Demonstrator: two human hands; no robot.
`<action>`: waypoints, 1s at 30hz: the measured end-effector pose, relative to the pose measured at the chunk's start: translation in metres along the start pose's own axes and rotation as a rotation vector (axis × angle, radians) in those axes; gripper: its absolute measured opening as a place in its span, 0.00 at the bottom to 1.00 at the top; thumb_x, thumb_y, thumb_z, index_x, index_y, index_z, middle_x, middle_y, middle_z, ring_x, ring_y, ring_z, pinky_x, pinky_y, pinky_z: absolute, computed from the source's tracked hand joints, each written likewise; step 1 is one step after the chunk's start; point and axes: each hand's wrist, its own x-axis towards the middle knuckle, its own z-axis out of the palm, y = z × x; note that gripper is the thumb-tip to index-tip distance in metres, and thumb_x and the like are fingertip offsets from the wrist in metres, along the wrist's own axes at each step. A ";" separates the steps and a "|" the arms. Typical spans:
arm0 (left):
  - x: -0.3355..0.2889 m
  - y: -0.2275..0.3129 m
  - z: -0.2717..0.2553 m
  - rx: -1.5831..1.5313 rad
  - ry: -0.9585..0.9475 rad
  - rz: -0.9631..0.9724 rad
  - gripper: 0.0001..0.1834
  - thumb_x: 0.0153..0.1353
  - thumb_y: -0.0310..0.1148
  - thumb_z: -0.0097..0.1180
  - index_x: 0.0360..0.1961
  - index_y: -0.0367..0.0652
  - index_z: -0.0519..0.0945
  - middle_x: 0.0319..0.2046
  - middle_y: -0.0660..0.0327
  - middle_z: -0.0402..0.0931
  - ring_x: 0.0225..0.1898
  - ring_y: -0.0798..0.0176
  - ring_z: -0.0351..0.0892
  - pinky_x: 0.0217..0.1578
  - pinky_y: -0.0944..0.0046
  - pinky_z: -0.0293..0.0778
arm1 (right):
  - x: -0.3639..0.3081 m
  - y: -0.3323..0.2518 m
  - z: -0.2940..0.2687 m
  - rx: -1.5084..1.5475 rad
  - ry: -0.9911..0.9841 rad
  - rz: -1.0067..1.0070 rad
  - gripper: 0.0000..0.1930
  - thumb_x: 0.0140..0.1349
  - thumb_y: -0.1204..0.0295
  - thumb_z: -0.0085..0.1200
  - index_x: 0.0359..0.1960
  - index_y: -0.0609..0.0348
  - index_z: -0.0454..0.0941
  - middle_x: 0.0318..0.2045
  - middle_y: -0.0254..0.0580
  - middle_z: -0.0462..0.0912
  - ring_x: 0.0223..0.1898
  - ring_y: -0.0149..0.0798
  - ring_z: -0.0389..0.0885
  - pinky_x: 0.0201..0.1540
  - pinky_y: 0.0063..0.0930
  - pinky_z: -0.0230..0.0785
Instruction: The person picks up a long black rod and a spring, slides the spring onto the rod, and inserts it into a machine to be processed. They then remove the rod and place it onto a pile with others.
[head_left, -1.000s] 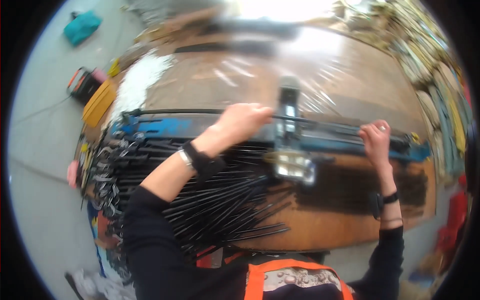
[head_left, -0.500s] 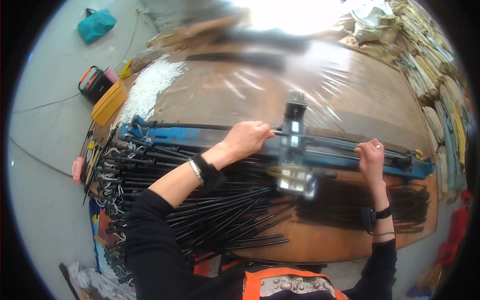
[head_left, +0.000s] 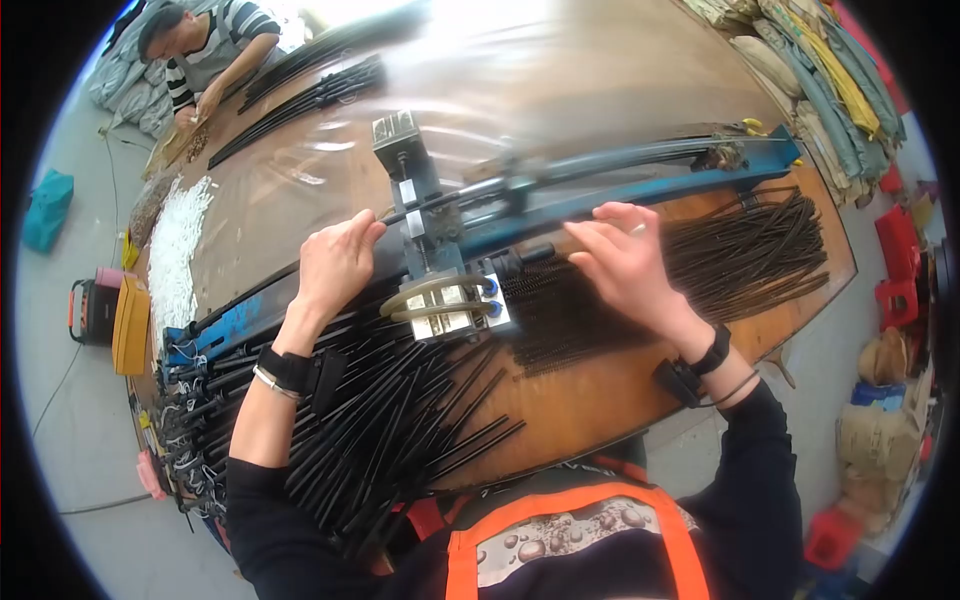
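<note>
In the head view, my left hand (head_left: 335, 265) is closed at the fingertips, thumb and forefinger pinching a slim dark rod (head_left: 462, 195). The rod runs out from my fingertips toward the right, sloping slightly up across the upright metal clamp (head_left: 408, 165) and along the blue rail (head_left: 700, 187). So it lies just beyond my left hand, at the tips, with my palm behind and below it. Another dark length follows the rail on the far left; I can't tell whether it is the same piece.

My right hand (head_left: 630, 260) has its fingers apart and half bent, a little blurred, with nothing visible in its grasp. It sits below the rail, well apart from the rod's pinched end. Its fingertips are near a black cylinder (head_left: 525, 258) on the clamp's side; I can't tell whether they touch it.

Between my forearms, a silvery block (head_left: 455, 310) with blue fittings stands on the counter (head_left: 560, 420). A pile of black rods (head_left: 370, 430) fans out beneath my left wrist, and a bundle of dark strands (head_left: 760, 250) lies beyond my right hand. At upper left, another person (head_left: 225, 45) leans over the counter's edge.
</note>
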 end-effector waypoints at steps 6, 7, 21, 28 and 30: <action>-0.002 0.006 0.002 -0.028 -0.002 -0.026 0.14 0.69 0.41 0.50 0.29 0.44 0.71 0.22 0.50 0.76 0.27 0.40 0.77 0.25 0.46 0.71 | 0.002 -0.013 0.015 0.153 -0.179 0.081 0.17 0.58 0.73 0.61 0.50 0.57 0.79 0.38 0.40 0.84 0.45 0.44 0.79 0.55 0.38 0.62; -0.001 0.006 0.002 -0.040 0.011 -0.023 0.14 0.69 0.40 0.50 0.29 0.44 0.71 0.22 0.50 0.76 0.27 0.40 0.78 0.25 0.46 0.71 | -0.002 -0.013 0.021 0.254 -0.181 0.120 0.16 0.59 0.72 0.61 0.49 0.57 0.79 0.37 0.41 0.84 0.44 0.45 0.79 0.52 0.39 0.64; -0.035 -0.050 0.044 0.319 0.130 0.377 0.06 0.69 0.33 0.51 0.44 0.47 0.75 0.35 0.59 0.80 0.35 0.52 0.81 0.32 0.57 0.76 | -0.125 -0.072 0.021 0.132 -0.420 -0.081 0.15 0.46 0.69 0.64 0.36 0.58 0.76 0.28 0.42 0.74 0.34 0.45 0.75 0.37 0.39 0.69; -0.076 -0.013 -0.011 0.602 0.082 -0.077 0.18 0.61 0.31 0.57 0.53 0.50 0.75 0.50 0.58 0.70 0.55 0.50 0.69 0.50 0.42 0.65 | -0.113 -0.112 0.028 0.028 -0.534 -0.184 0.17 0.41 0.77 0.60 0.37 0.61 0.76 0.30 0.43 0.73 0.36 0.45 0.73 0.36 0.37 0.68; -0.118 0.018 -0.032 0.557 0.049 -0.037 0.07 0.62 0.34 0.58 0.40 0.49 0.79 0.38 0.63 0.78 0.44 0.56 0.77 0.44 0.49 0.66 | -0.101 -0.119 0.023 0.173 -0.609 -0.083 0.17 0.42 0.81 0.56 0.38 0.61 0.76 0.30 0.44 0.72 0.36 0.48 0.73 0.36 0.37 0.69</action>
